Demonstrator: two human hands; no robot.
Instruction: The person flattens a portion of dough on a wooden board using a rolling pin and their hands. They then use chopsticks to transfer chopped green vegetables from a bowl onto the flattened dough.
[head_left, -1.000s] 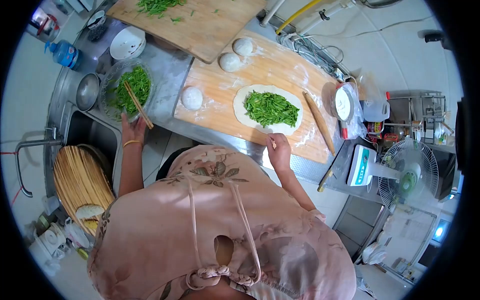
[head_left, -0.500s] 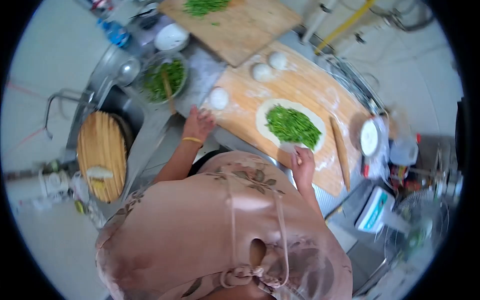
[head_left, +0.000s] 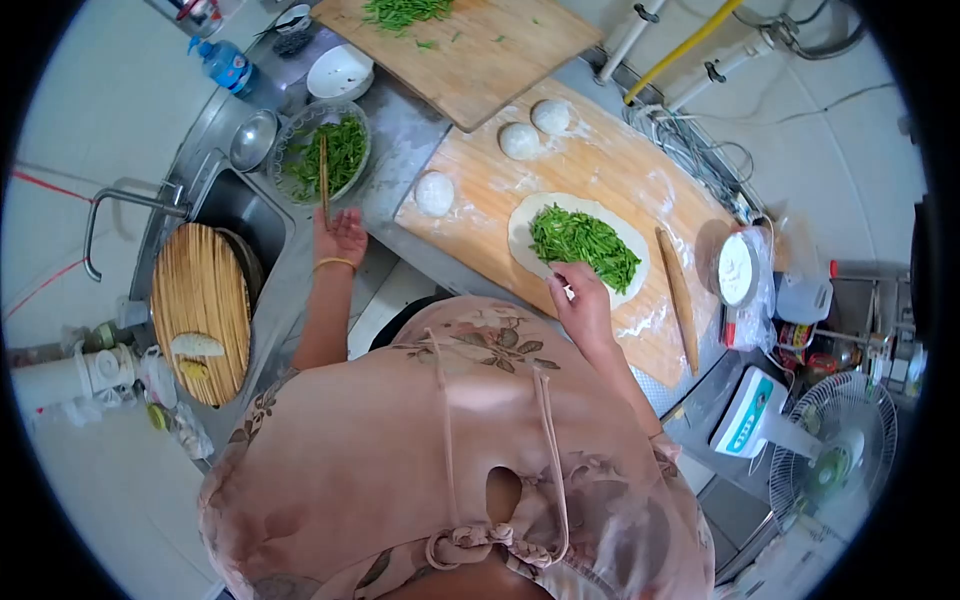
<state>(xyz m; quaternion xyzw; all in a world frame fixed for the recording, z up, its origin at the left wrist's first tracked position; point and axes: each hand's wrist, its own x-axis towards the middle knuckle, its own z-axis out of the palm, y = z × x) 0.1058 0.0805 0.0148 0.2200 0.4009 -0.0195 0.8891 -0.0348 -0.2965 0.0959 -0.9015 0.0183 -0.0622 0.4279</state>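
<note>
My left hand (head_left: 341, 238) is turned palm up with its fingers apart, at the lower end of a pair of chopsticks (head_left: 324, 170). The chopsticks rest in a clear bowl (head_left: 367, 150) of chopped greens. My right hand (head_left: 584, 297) pinches the near edge of a flat round of dough (head_left: 522, 236); its fingertips partly hide that edge. A heap of chopped greens (head_left: 585, 247) covers the middle of the dough, which lies on a floured wooden board (head_left: 470, 240).
Dough balls (head_left: 435, 194) and a rolling pin (head_left: 678, 300) lie on the board. A second board (head_left: 500, 60) overlaps its far side. Flour (head_left: 735, 270) and a scale (head_left: 750, 412) are at right. Left, a slatted lid (head_left: 200, 300) holding a dumpling (head_left: 197, 345) sits over the sink (head_left: 240, 205).
My left hand has moved left from the board's corner to the chopsticks and turned palm up. My right hand has shifted slightly left and away from me along the dough's near edge.
</note>
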